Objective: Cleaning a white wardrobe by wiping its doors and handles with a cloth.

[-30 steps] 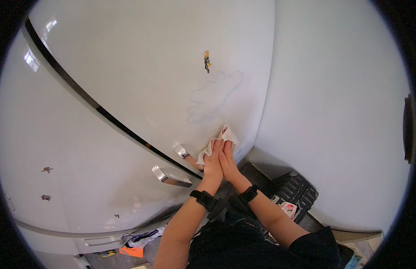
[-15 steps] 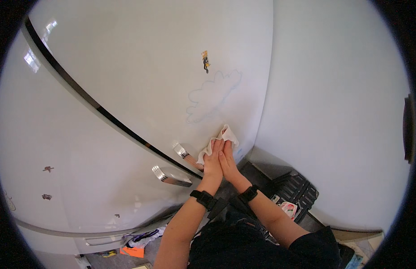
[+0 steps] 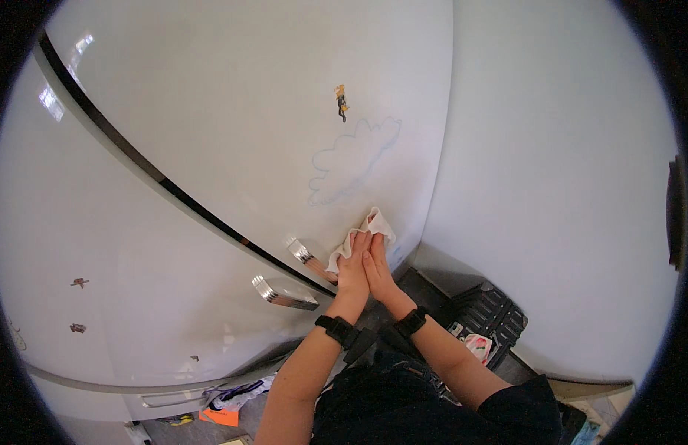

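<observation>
Both my hands are together on a white cloth (image 3: 382,225), pressing it against the glossy white door (image 3: 233,141). My left hand (image 3: 351,265) has its fingers stretched up over the cloth, which shows on both sides of it. Close against it, my right hand (image 3: 379,271) holds the cloth too, its fingers straight and its thumb side touching the left hand. Above them on the door is a faint blue cloud-shaped outline (image 3: 355,159). Small blue marks (image 3: 398,252) show just right of the right hand.
Two metal handles (image 3: 303,252) (image 3: 281,295) stand out on either side of the dark gap between the doors. A small figure magnet (image 3: 341,102) sits above the outline. A pale wall (image 3: 552,185) rises at the right. A black ridged case (image 3: 500,315) is on the floor below.
Almost nothing differs. My hands and the cloth stay at the same spot on the door, with the picture shifted very slightly.
</observation>
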Available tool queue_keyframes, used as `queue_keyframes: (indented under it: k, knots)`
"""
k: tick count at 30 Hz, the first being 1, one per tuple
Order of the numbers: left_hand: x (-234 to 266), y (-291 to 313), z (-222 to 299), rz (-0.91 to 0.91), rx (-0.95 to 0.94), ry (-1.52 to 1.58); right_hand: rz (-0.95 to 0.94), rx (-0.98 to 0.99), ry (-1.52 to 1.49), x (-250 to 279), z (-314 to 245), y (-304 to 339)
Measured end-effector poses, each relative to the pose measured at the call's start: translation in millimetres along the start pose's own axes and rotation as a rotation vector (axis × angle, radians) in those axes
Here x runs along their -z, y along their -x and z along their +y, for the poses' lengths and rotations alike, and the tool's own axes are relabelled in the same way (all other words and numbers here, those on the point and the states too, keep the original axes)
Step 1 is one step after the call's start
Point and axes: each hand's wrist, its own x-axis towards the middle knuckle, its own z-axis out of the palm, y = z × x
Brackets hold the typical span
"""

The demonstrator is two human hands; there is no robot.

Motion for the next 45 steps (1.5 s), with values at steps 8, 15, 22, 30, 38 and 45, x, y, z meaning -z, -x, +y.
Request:
queue_keyframes:
  k: [8,15,22,30,38,45]
  knots:
    - [2.3,1.8,-1.2,0.003,0.029,0.026,-0.052,-0.017,-0.033,0.6,0.0,-0.3]
    - [-0.6,0.0,-2.6,0.011,0.005,0.031,-0.031,-0.018,-0.02,-1.6,5.4,2.9]
    - [7.6,0.4,-4.0,0.036,-0.013,0.005,-0.017,-0.008,-0.012,-0.4,-0.6,2.2]
    - [13.9,2.8,-4.5,0.046,0.04,0.076,-0.043,-0.031,-0.02,-1.3,2.9,2.5]
    - [13.2,-0.2,-3.6,0.033,0.0,0.009,-0.009,-0.05,0.023,-2.6,9.5,4.7]
    - [3.4,-0.7,-6.3,0.005,-0.015,0.018,-0.041,-0.064,0.001,-2.8,2.0,3.9]
